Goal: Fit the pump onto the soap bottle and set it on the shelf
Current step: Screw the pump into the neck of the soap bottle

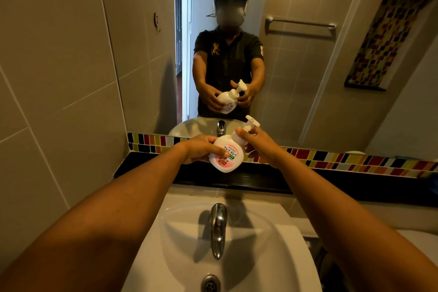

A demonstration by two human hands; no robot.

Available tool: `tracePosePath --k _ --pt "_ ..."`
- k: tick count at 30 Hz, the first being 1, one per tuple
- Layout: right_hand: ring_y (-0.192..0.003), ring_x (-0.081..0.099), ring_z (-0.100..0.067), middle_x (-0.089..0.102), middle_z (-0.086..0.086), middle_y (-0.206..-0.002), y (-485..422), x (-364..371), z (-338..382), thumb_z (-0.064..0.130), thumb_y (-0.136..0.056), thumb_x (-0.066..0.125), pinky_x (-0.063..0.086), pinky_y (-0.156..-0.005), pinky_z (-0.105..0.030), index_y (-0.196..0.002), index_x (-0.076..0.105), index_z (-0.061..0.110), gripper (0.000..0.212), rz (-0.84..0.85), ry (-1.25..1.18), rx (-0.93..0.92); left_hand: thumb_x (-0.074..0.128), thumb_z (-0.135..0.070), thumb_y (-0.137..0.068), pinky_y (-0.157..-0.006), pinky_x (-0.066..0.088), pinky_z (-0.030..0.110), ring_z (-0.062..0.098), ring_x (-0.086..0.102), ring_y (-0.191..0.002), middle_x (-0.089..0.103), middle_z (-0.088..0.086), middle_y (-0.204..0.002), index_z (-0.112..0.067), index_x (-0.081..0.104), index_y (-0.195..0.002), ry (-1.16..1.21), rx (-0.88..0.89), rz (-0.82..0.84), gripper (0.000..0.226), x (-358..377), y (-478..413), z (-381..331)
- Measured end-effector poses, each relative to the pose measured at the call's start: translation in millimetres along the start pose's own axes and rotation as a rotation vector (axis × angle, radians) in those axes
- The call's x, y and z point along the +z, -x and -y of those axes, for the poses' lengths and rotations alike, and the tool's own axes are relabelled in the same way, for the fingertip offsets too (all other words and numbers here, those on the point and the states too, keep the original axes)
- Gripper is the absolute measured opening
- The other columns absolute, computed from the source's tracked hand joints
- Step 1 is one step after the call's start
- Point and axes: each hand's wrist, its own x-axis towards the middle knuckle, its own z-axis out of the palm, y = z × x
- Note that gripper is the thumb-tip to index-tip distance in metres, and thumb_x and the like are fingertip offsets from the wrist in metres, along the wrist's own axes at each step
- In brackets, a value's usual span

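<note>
A white soap bottle (228, 154) with a pink label is held tilted in the air above the black shelf (331, 179), its top pointing up and to the right. My left hand (201, 149) grips the bottle's body from the left. My right hand (257, 143) is closed around the neck just below the white pump (251, 122), which sits on the bottle's top. The joint between pump and bottle is hidden by my fingers.
A white sink (189, 232) with a chrome tap (218, 227) lies below my arms. A mirror (296, 59) fills the wall ahead above a coloured tile strip (355, 160). It reflects a person, a towel rail and a doorway. Grey tiled wall stands on the left.
</note>
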Motion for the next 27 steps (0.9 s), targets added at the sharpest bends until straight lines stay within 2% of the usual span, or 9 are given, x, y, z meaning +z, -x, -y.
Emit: tracePosePath --k 3,6,8,10,13,15,19,24,27 --pt "-0.100 0.064 -0.029 0.063 -0.013 -0.117 -2 -7 -4 0.033 -0.090 0.062 0.054 -0.088 -0.042 -0.126 0.052 0.015 0.041 0.084 -0.117 0.058 0.075 -0.016 -0.080 -0.086 0.059 0.038 0.025 0.068 -0.106 0.069 0.009 -0.118 -0.015 0.063 -0.115 0.013 0.000 -0.011 0.037 -4 -1 1" --pt "-0.097 0.064 -0.028 0.064 -0.015 -0.114 -1 -9 -6 0.019 -0.090 0.062 0.054 -0.084 -0.039 -0.117 0.060 0.009 0.029 0.098 -0.168 0.079 0.076 -0.016 -0.079 -0.091 0.057 0.042 0.027 0.068 -0.108 0.069 0.010 -0.120 -0.014 0.063 -0.118 0.007 -0.006 -0.012 0.042 -7 -2 1" --pt "-0.094 0.065 -0.026 0.067 -0.013 -0.109 1 -7 -5 0.023 -0.090 0.066 0.054 -0.083 -0.037 -0.107 0.062 0.011 0.021 0.080 -0.138 0.078 0.076 -0.016 -0.079 -0.092 0.056 0.043 0.027 0.068 -0.108 0.069 0.009 -0.119 -0.014 0.063 -0.118 -0.014 -0.004 -0.011 0.042 -6 -1 0" --pt "-0.095 0.067 -0.027 0.069 -0.012 -0.106 0 -5 -5 0.026 -0.087 0.070 0.055 -0.088 -0.042 -0.104 0.061 0.015 0.022 0.076 -0.144 0.091 0.076 -0.016 -0.079 -0.091 0.057 0.042 0.027 0.068 -0.107 0.069 0.009 -0.117 -0.015 0.062 -0.117 -0.028 -0.003 -0.017 0.040 -5 0 -1" --pt "-0.108 0.065 -0.034 0.065 -0.014 -0.119 -3 -7 -7 0.025 -0.083 0.074 0.053 -0.096 -0.050 -0.122 0.053 0.023 0.044 0.100 -0.237 0.133 0.075 -0.016 -0.079 -0.093 0.056 0.044 0.028 0.067 -0.109 0.068 0.010 -0.119 -0.014 0.061 -0.117 -0.024 0.000 -0.025 0.040 -7 1 -2" --pt "-0.107 0.064 -0.033 0.064 -0.014 -0.118 -3 -10 -4 0.022 -0.086 0.070 0.054 -0.093 -0.046 -0.125 0.052 0.024 0.043 0.121 -0.259 0.132 0.076 -0.016 -0.079 -0.094 0.055 0.044 0.028 0.067 -0.110 0.068 0.011 -0.120 -0.015 0.062 -0.116 -0.026 -0.001 -0.030 0.039 -10 2 -2" --pt "-0.093 0.066 -0.025 0.067 -0.012 -0.108 -4 -10 3 0.019 -0.090 0.066 0.054 -0.077 -0.035 -0.121 0.058 0.009 0.034 0.078 -0.240 0.129 0.076 -0.016 -0.079 -0.095 0.055 0.044 0.028 0.066 -0.110 0.069 0.009 -0.119 -0.018 0.063 -0.111 -0.031 0.006 -0.025 0.035 -10 2 -3" --pt "-0.088 0.068 -0.024 0.070 -0.009 -0.099 -5 -5 4 0.038 -0.089 0.066 0.054 -0.078 -0.036 -0.108 0.062 0.014 0.032 0.074 -0.193 0.146 0.075 -0.015 -0.079 -0.092 0.056 0.041 0.027 0.066 -0.109 0.069 0.007 -0.115 -0.018 0.062 -0.110 -0.036 0.012 -0.024 0.034 -7 5 -4" --pt "-0.096 0.066 -0.026 0.067 -0.010 -0.106 -4 -6 5 0.033 -0.090 0.065 0.055 -0.080 -0.037 -0.119 0.058 0.016 0.035 0.111 -0.239 0.157 0.075 -0.015 -0.080 -0.092 0.056 0.041 0.027 0.066 -0.110 0.069 0.008 -0.117 -0.018 0.062 -0.110 -0.032 0.007 -0.032 0.033 -9 6 -5"
